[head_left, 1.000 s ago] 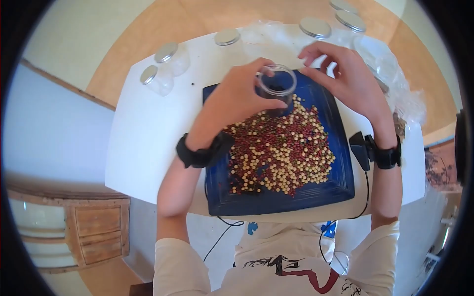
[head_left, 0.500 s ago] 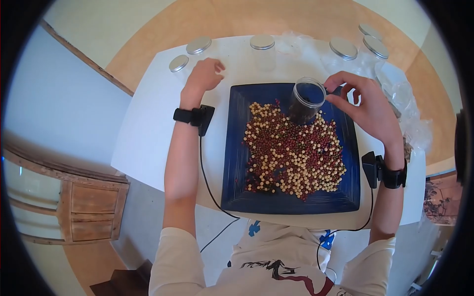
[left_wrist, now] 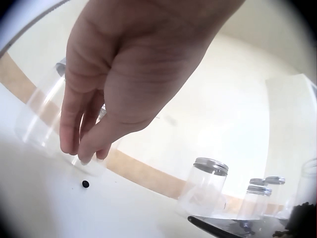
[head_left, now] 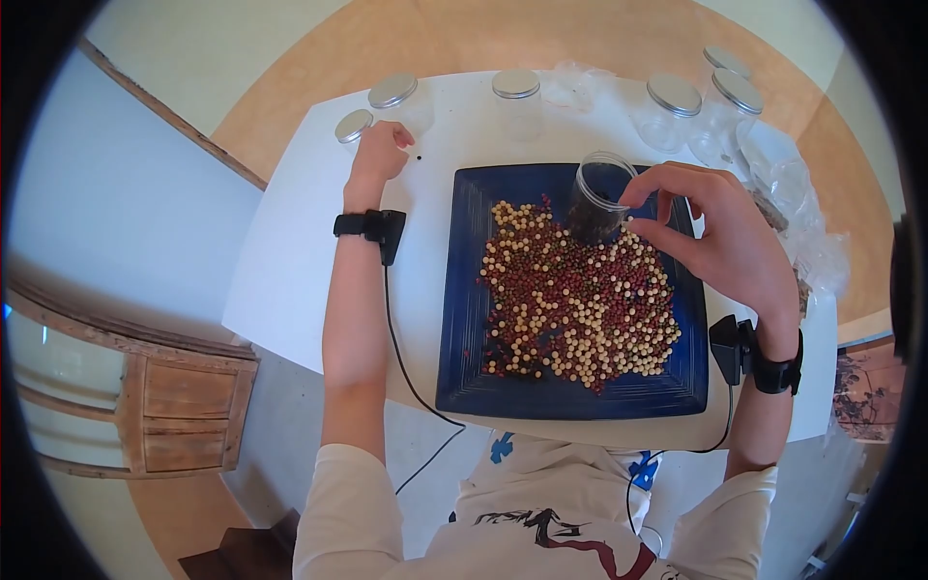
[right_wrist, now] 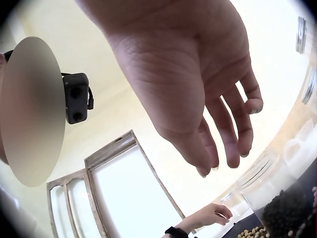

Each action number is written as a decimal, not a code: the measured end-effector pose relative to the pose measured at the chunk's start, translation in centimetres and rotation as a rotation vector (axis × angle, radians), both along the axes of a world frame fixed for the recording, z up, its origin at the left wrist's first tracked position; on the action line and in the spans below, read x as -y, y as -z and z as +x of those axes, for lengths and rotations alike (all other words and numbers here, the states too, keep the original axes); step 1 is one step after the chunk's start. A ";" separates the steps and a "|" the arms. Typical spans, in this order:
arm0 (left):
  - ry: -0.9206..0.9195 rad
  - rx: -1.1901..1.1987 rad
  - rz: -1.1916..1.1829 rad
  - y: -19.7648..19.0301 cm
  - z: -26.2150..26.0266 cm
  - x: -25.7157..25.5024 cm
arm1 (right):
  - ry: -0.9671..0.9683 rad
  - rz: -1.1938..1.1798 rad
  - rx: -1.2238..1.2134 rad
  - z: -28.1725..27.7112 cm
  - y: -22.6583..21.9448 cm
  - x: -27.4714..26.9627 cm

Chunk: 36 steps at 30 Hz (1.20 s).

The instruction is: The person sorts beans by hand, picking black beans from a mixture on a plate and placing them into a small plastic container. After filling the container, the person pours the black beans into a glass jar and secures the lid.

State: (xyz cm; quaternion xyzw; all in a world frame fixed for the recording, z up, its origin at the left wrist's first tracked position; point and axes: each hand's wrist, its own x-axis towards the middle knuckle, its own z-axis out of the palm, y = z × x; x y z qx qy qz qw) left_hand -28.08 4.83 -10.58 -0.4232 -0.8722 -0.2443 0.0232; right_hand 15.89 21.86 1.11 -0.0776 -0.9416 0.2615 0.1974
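Over the white table (head_left: pixel 280 242), at its left, my left hand (head_left: pixel 380 155) hangs with its fingers drawn close together, pointing down. Just below them lies a single black bean (left_wrist: pixel 85 184), apart from the fingertips. A clear, lidless jar (head_left: pixel 599 184) with black beans (right_wrist: pixel 285 210) in its lower part stands toward the back of the square blue tray (head_left: pixel 570 401). Beside its rim, my right hand (head_left: pixel 720 227) has fingers loosely bent and holds nothing. Mixed pale, red and green beans (head_left: pixel 580 300) cover the tray's middle.
Several clear jars with silver lids line the back of the table, including one at its middle (head_left: pixel 518 97). Crumpled clear plastic bags (head_left: pixel 817 256) lie at the right. A cable (head_left: pixel 411 382) runs from the left wrist camera past the tray's left side.
My left hand has released the jar and moved left, then lowered toward the black bean on the table. The jar now rests on the tray; my right hand stays beside it.
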 end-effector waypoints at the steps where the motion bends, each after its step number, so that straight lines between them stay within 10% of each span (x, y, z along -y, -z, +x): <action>1: 0.005 -0.023 0.016 -0.2 0.3 0.1 | 0.000 -0.002 0.000 0.0 0.0 0.0; 18: 0.121 0.025 -0.025 -1.7 2.4 -2.3 | -0.223 -0.111 0.114 -0.4 0.7 0.9; 25: 0.518 0.244 0.431 -10.9 17.3 -4.2 | -0.458 -0.050 0.289 -1.9 5.0 4.9; 36: 0.747 0.349 0.416 -8.2 23.0 -7.8 | -0.512 -0.110 0.521 -2.6 6.2 7.5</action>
